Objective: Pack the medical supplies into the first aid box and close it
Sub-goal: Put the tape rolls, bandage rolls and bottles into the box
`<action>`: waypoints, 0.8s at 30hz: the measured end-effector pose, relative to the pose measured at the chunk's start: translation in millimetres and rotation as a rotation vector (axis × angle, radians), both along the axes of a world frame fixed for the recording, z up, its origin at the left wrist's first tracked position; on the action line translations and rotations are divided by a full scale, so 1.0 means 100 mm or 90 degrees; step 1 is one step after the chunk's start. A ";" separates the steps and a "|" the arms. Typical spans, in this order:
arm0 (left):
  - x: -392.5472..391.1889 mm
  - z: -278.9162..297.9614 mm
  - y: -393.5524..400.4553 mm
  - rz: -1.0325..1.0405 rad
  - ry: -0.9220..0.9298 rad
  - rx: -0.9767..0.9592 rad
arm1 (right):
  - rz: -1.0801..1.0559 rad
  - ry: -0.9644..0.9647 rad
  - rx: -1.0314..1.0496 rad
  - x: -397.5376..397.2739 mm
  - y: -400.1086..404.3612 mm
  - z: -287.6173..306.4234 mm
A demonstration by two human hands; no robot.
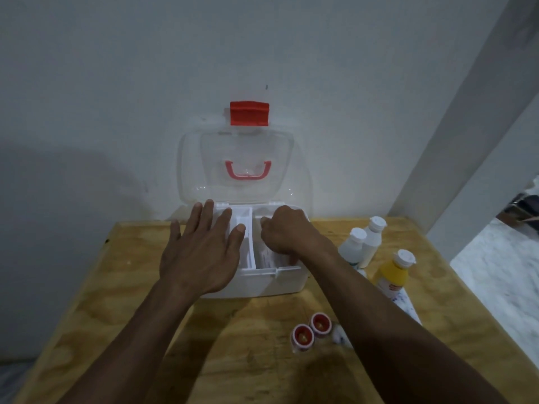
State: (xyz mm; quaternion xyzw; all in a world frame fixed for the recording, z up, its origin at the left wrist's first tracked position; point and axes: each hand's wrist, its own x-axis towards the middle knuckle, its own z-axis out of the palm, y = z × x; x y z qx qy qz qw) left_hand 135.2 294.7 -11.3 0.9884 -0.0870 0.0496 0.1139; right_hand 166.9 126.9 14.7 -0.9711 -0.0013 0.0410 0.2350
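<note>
Hands hover over an open white first aid box on a plywood table: left hand flat, fingers spread above its left side; right hand curled inside the right compartment, its contents unclear.

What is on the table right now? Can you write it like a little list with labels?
box: white first aid box, clear lid open, leaning toward the wall
left hand: left hand flat, fingers spread over the box's left side
right hand: right hand curled inside the right compartment; what it holds is hidden
bottles: two white bottles, one yellow bottle, right of the box
front: two red-capped jars
table: wooden table
</note>
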 end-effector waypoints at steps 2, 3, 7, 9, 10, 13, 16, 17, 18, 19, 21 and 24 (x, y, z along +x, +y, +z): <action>0.00 0.00 0.00 0.001 0.002 0.000 | 0.024 0.014 0.000 -0.03 0.00 0.06; 0.00 0.00 0.00 0.000 0.002 0.003 | 0.019 0.023 0.027 -0.05 -0.01 0.08; -0.01 0.00 0.00 0.002 0.004 0.005 | -0.027 0.071 0.166 -0.16 0.03 0.13; -0.02 0.00 -0.01 0.002 0.009 0.007 | -0.036 0.083 0.201 -0.20 0.06 0.14; -0.01 0.00 -0.01 0.003 0.010 0.011 | -0.032 0.082 0.207 -0.21 0.07 0.15; -0.01 0.00 -0.01 0.005 0.008 0.025 | -0.003 0.082 0.211 -0.23 0.10 0.17; 0.00 -0.01 -0.01 0.001 0.009 0.024 | 0.017 0.083 0.224 -0.23 0.14 0.18; 0.01 -0.02 0.00 0.001 0.010 0.024 | 0.020 0.084 0.231 -0.23 0.15 0.18; 0.01 -0.02 0.00 0.001 0.011 0.028 | 0.024 0.084 0.236 -0.23 0.16 0.17; 0.02 -0.02 0.00 0.001 0.011 0.032 | 0.025 0.086 0.243 -0.23 0.17 0.16; 0.02 -0.03 0.00 0.003 0.010 0.037 | 0.014 0.099 0.266 -0.22 0.17 0.14; 0.02 -0.03 0.00 0.002 0.008 0.036 | -0.012 0.108 0.298 -0.21 0.17 0.11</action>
